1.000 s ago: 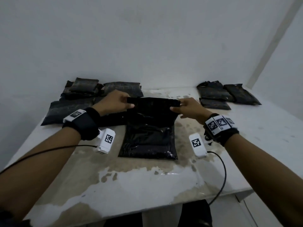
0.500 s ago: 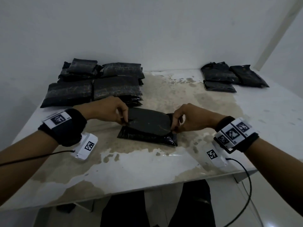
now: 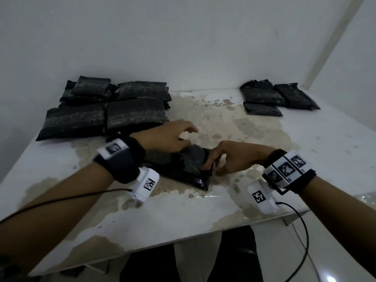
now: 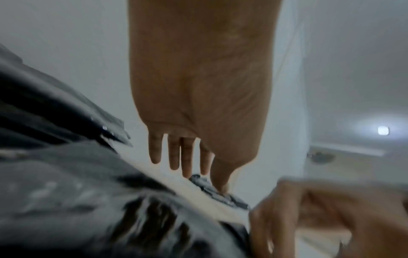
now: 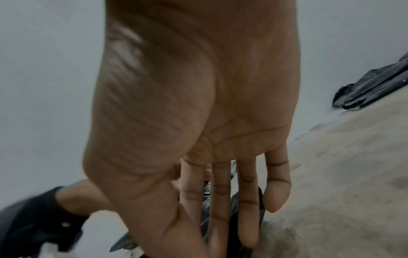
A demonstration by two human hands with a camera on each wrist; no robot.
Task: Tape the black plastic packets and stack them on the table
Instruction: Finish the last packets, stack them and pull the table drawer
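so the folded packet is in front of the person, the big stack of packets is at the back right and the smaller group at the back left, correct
Not quite: the sides are swapped. The head view shows the big stack at the back left of the table and the smaller group at the back right. The folded packet does lie in front of the person.

head: high, looking down on table [image 3: 203, 210] | wrists: close along palms | shared: packet [image 3: 183, 159]

A white wall [image 3: 183, 37] rises behind the stained table, with pale floor [image 3: 345, 251] below.
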